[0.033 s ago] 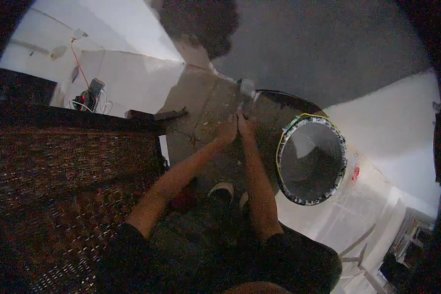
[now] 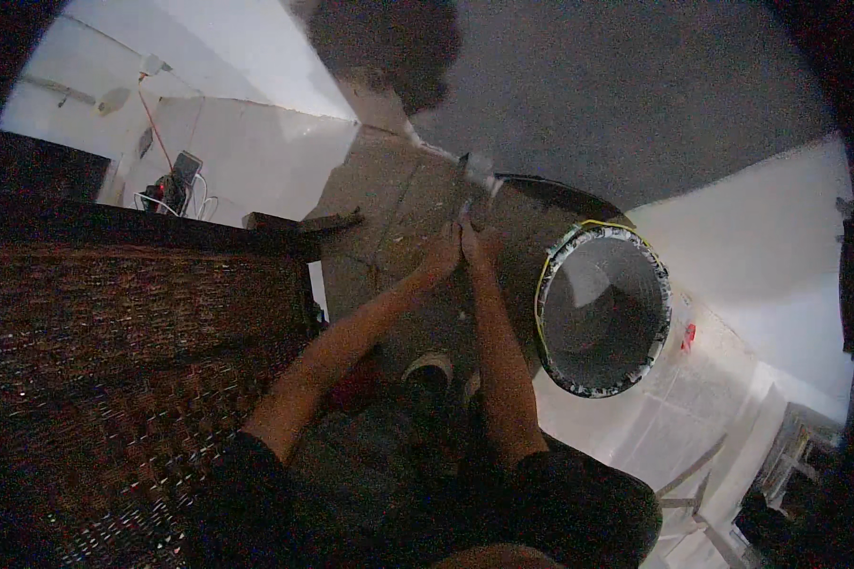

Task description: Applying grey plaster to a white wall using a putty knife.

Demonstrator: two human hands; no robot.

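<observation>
Both my arms reach forward over a dim, dusty floor, and the hands come together in the middle of the view. My left hand point(image 2: 440, 251) is closed, pressed against my right hand point(image 2: 478, 247), whose fingers are also curled. A thin pale piece point(image 2: 465, 208) shows just past the fingertips; darkness and grain hide what it is. Farther on, near the wall's foot, is a blurred pale patch beside a dark upright edge point(image 2: 463, 167). Right of my hands stands a large bucket point(image 2: 663, 296) with a splattered rim, a yellow handle and a grey inside.
A dark woven surface with a wooden frame point(image 2: 142, 220) fills the left side. Plugged-in cables and a device point(image 2: 186, 171) sit behind it. My shoe point(image 2: 430, 364) is below my hands. A dark grey wall area point(image 2: 636, 104) lies ahead; white wall point(image 2: 750, 237) is at right.
</observation>
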